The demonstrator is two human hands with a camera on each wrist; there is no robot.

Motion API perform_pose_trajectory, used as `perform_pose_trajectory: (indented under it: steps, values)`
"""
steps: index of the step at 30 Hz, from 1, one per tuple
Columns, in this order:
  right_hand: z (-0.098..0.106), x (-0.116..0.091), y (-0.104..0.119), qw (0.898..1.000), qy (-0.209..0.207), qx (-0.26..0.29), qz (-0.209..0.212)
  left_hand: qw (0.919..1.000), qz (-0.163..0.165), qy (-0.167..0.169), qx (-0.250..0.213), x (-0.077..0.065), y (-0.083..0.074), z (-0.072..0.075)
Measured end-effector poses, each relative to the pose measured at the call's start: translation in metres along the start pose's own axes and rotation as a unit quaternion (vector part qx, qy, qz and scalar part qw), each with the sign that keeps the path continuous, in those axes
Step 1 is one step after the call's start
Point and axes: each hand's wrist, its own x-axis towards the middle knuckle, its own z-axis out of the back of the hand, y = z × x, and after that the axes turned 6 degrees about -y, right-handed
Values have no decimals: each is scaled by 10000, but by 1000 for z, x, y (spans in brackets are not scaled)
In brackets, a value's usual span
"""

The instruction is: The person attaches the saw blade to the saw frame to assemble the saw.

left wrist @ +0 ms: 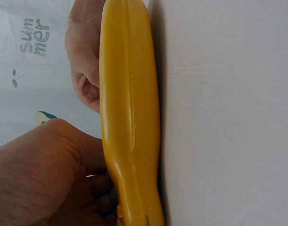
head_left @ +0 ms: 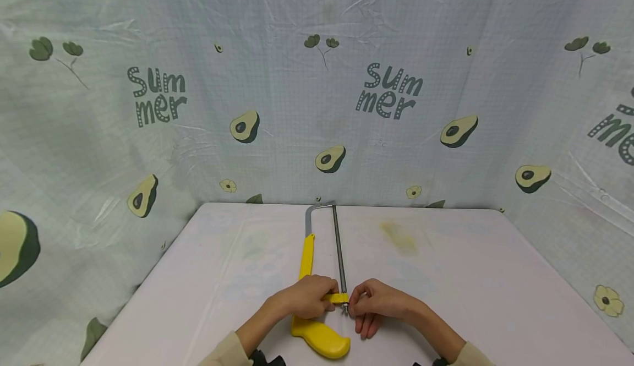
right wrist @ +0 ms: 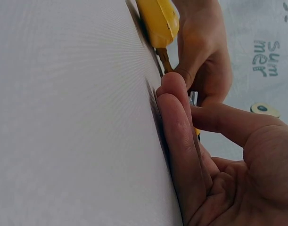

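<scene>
A hacksaw with a yellow handle (head_left: pixel 322 339) lies on the table, its grey bow pointing away from me. My left hand (head_left: pixel 309 297) grips the saw by its yellow crosspiece (head_left: pixel 339 298), where the long grey blade side (head_left: pixel 339 247) ends. Just below that piece sits a small metal wing nut (head_left: pixel 345 309). Thumb and forefinger of my right hand (head_left: pixel 378 302) pinch at this nut, the other fingers curling down near the table. In the left wrist view the handle (left wrist: pixel 129 94) hides part of both hands. The right wrist view shows the fingertips largely covering the metal end (right wrist: pixel 194 98).
The saw and hands are near the front of a white-covered table (head_left: pixel 446 267), which bears a faint yellowish stain (head_left: pixel 398 238). A pale curtain (head_left: pixel 287 91) printed with avocados and lettering stands around the back and sides.
</scene>
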Motion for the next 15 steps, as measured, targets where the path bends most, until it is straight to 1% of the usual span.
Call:
perform_pose_trajectory:
  steps: [6, 15]
  values:
    - [0, -1, 0, 10000, 0, 2, 23, 10000, 56, 6, -3, 0, -1, -1]
    - [0, -2, 0, 10000, 23, -19, 26, 10000, 35, 0, -19, 0, -1, -3]
